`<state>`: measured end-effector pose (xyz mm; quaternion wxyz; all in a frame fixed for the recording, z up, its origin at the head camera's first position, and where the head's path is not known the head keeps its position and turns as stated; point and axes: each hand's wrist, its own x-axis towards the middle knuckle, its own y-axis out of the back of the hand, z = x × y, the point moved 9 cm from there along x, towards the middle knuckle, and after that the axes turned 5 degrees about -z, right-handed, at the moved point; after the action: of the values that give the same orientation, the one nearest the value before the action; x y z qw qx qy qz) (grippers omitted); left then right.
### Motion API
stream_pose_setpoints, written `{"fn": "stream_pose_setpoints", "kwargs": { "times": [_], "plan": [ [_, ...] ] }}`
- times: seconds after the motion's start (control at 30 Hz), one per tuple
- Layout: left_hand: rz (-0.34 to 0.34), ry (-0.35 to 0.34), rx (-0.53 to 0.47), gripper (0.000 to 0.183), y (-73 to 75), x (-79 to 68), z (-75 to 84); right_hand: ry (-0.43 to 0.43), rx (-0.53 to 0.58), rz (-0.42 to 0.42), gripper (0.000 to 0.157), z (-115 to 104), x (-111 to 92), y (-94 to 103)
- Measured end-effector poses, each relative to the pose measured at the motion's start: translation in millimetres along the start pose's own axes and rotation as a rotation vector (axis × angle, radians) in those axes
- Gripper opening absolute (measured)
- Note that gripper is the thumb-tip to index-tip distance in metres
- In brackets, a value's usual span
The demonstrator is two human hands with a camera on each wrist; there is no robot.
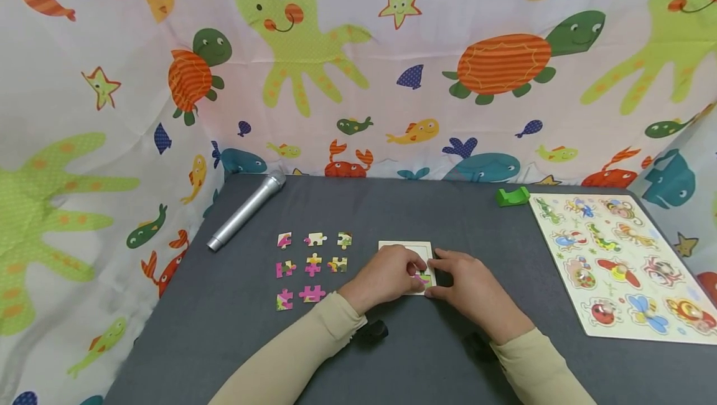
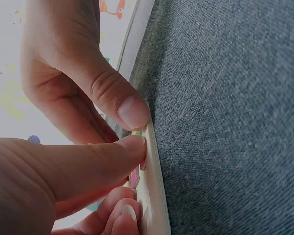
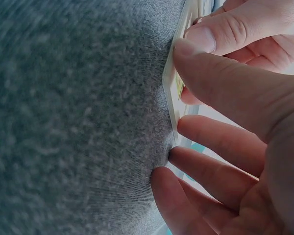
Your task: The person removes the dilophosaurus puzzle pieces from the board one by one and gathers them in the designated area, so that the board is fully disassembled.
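A small cream puzzle frame (image 1: 404,245) lies flat on the dark table, with pink and green puzzle pieces (image 1: 424,280) in its lower right part. My left hand (image 1: 386,271) reaches over the frame and pinches a pink puzzle piece (image 2: 142,161) between thumb and fingers, low against the board; most of that piece is hidden. At the frame's right side, my right hand (image 1: 473,287) holds the edge, its thumb (image 3: 188,51) at the near corner and its index finger farther along. Its other fingertips rest on the cloth.
Several loose puzzle pieces (image 1: 313,264) lie in rows left of the frame. A silver microphone (image 1: 246,211) is behind them. At the right are a green block (image 1: 513,196) and a large insect picture board (image 1: 622,268). A patterned curtain (image 1: 358,69) hangs behind the table.
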<state>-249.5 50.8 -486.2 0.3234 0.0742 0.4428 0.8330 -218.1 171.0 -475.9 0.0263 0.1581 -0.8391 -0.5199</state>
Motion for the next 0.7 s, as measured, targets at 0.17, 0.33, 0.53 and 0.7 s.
{"fn": "stream_pose_setpoints", "kwargs": {
  "times": [0.17,0.33,0.53,0.7],
  "plan": [
    [-0.003,0.003,0.0,0.028,-0.4,0.8,-0.3,0.002,-0.006,-0.007,0.058,-0.1,-0.3,-0.6],
    [-0.02,0.018,0.007,0.029,0.4,0.3,1.3,-0.006,-0.014,-0.022,0.058,1.0,0.7,-1.6],
    [-0.024,0.012,0.024,0.026,1.5,-0.2,3.6,-0.008,-0.015,-0.019,0.058,1.3,0.9,-1.3],
    [-0.02,0.003,0.033,0.026,2.0,-0.8,3.4,-0.01,-0.017,-0.022,0.058,1.3,0.9,-1.4]
  ]
}}
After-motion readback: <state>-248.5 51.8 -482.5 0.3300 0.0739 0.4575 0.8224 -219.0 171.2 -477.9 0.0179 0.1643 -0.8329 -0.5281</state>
